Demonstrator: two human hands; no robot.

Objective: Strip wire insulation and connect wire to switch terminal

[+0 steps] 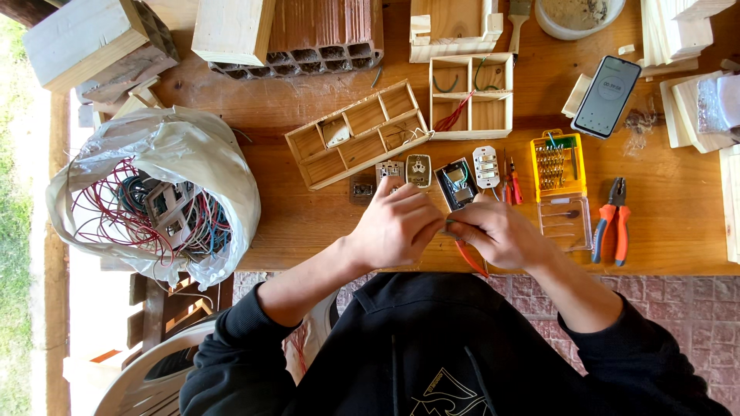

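**Two hands closed on a small wire at the table edge**

Both hands meet just in front of the dark switch module (456,185), which lies open on the wooden table (308,223). The left hand (395,225) is curled nearly shut, its fingertips pinched together on a small piece that is too hidden to name. The right hand (497,233) is also closed, thumb and forefinger pressed against the same spot; a red wire (470,260) trails down from under it toward the person's dark sweater.

Left of the switch module sit a beige socket (418,169) and a grey socket plate (390,171); right of it lie a white switch insert (486,166) and small red screwdrivers (512,187). Further right of the module stand a yellow bit case (558,166) and orange-handled pliers (613,219). Behind it are two wooden compartment trays (358,135). Well to its left, a plastic bag (193,154) bulges with tangled wires. A phone (607,96) lies far right and behind.
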